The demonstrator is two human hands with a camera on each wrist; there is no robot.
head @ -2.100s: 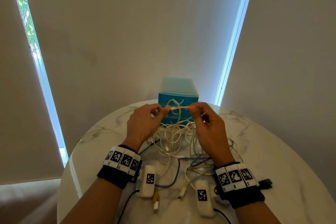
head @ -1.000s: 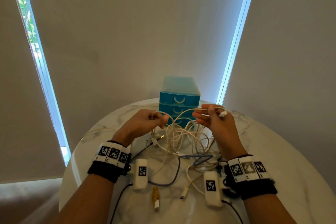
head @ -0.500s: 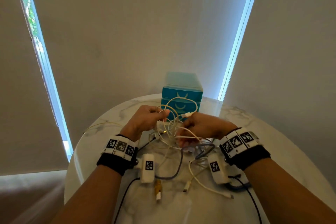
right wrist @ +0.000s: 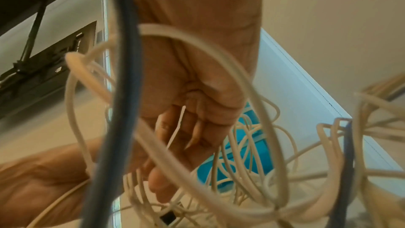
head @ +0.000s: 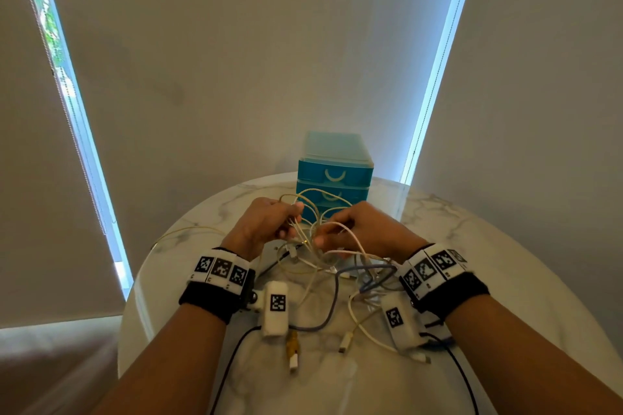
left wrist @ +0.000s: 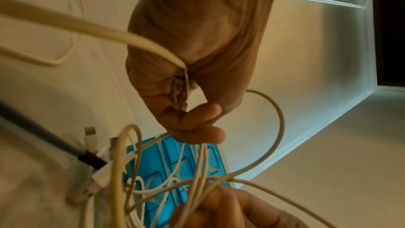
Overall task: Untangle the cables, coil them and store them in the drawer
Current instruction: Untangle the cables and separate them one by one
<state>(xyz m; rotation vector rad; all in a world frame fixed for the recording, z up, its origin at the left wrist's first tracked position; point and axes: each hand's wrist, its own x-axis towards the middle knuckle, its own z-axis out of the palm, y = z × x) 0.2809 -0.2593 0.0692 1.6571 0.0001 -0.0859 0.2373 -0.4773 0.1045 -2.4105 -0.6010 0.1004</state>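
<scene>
A tangle of white cables [head: 313, 246] lies on the marble table [head: 488, 280] in front of a turquoise drawer unit [head: 335, 172], whose drawers are closed. My left hand [head: 292, 220] pinches several white strands just above the heap; in the left wrist view, my left hand [left wrist: 197, 127] has thumb and fingers closed on the white strands [left wrist: 202, 160]. My right hand [head: 323, 236] is close beside the left one and grips other loops. In the right wrist view its fingers [right wrist: 192, 127] curl round white cable [right wrist: 219, 68]. A blue-grey cable [head: 333, 300] runs through the heap.
Loose plugs lie near the table's front: a yellow-ended one [head: 292, 347] and a white one [head: 345, 342]. One thin strand [head: 188, 231] trails to the left edge. Walls and bright window strips stand close behind the drawer unit.
My right hand, raised to the right with a cable end a second ago, has come down and left into the tangle next to my left hand. The left hand has barely moved.
</scene>
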